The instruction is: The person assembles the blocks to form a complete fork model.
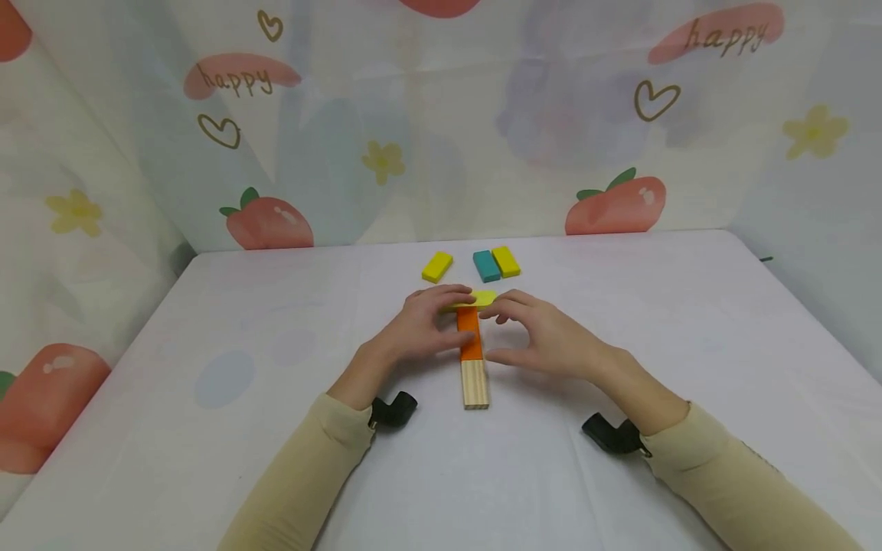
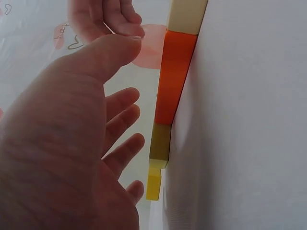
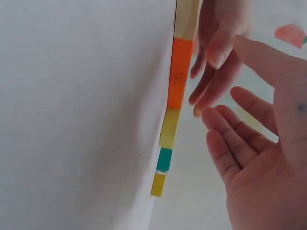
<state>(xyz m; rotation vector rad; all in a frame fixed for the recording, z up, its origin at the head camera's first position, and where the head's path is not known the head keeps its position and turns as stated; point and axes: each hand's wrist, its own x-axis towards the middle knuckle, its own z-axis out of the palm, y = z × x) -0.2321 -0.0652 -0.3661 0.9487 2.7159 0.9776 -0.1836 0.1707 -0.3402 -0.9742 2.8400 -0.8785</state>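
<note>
A plain wooden block [image 1: 475, 384] and an orange block [image 1: 469, 346] lie end to end in a line on the white cloth. Across the far end of the orange one lies a pale yellow block [image 1: 486, 298], partly covered by the left fingers in the head view. My left hand [image 1: 429, 325] hovers at the left of this T-shaped arrangement, fingers spread and loosely bent. On the other side, my right hand [image 1: 544, 337] mirrors it with relaxed fingers. Both wrist views show gaps between the fingers and the blocks; neither palm [image 2: 53, 139] nor [image 3: 268, 191] holds anything.
Farther back lie a yellow block [image 1: 437, 267] on the left and a teal block [image 1: 487, 266] beside another yellow block [image 1: 506, 262]. A patterned curtain [image 1: 448, 191] hangs along the table's far edge. Black wrist cameras [image 1: 394, 410] sit under both sleeves.
</note>
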